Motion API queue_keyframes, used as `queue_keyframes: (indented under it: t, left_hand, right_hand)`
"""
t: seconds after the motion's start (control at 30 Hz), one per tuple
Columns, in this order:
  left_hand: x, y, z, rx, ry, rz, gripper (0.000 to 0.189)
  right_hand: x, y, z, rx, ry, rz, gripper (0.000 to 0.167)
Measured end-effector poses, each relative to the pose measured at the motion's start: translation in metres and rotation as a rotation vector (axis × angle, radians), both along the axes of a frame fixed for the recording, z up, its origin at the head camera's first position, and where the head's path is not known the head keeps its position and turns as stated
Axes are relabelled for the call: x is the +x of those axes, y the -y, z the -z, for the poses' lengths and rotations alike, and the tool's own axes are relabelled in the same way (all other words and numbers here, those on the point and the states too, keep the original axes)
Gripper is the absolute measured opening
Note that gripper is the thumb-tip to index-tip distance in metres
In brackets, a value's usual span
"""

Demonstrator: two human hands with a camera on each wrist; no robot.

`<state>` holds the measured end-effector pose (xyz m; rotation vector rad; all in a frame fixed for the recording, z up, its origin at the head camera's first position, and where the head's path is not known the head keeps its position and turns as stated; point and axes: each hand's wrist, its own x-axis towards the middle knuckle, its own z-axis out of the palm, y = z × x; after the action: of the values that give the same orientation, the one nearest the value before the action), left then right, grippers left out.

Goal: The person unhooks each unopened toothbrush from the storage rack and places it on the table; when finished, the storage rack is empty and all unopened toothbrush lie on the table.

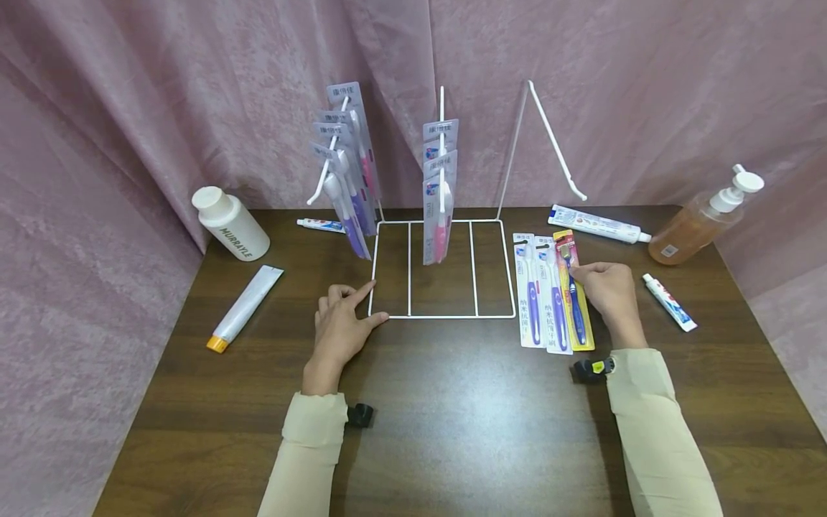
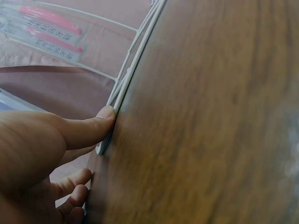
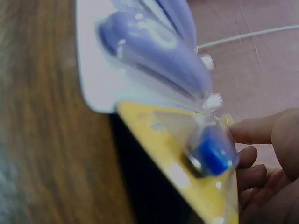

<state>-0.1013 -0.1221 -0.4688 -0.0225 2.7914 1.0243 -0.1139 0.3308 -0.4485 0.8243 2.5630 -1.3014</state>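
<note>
My left hand point(image 1: 341, 327) is at the front left corner of a white wire display rack point(image 1: 446, 317), thumb on the front wire and index finger along the side wire, holding the corner between them. Toothbrush packs with purple and pink handles point(image 1: 345, 179) hang from the rack's left hook, and more packs point(image 1: 439, 215) from the middle one. With my right hand point(image 1: 607, 291) I pinch the edge of a blue toothbrush in a yellow-and-red pack point(image 1: 580, 316). In the right wrist view this yellow pack point(image 3: 163, 154) is tilted up from the table. Two purple toothbrush packs point(image 1: 533, 301) lie beside it.
A white bottle point(image 1: 235, 226) and a silver tube with an orange cap point(image 1: 245, 309) are at the left. Toothpaste tubes lie behind the rack's left side point(image 1: 321, 225), back right point(image 1: 597, 224) and far right point(image 1: 669, 301). An amber pump bottle point(image 1: 694, 226) stands near the curtain point(image 1: 581, 57).
</note>
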Motion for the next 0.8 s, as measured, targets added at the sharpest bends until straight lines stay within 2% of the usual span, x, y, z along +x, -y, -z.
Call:
queue_keyframes:
  t: [0.23, 0.47, 0.8]
  left_hand:
    - [-0.002, 0.002, 0.008, 0.011, 0.0, -0.002, 0.075]
    - [-0.005, 0.004, 0.011, 0.011, 0.009, 0.003, 0.076]
    - [-0.002, 0.002, 0.005, 0.004, 0.005, 0.008, 0.075]
  right_hand:
    - [0.002, 0.002, 0.0, 0.048, 0.014, 0.025, 0.058]
    - [0.003, 0.003, 0.003, 0.085, 0.0, 0.049, 0.055]
    - [0.004, 0.002, 0.005, 0.114, -0.023, 0.05, 0.053]
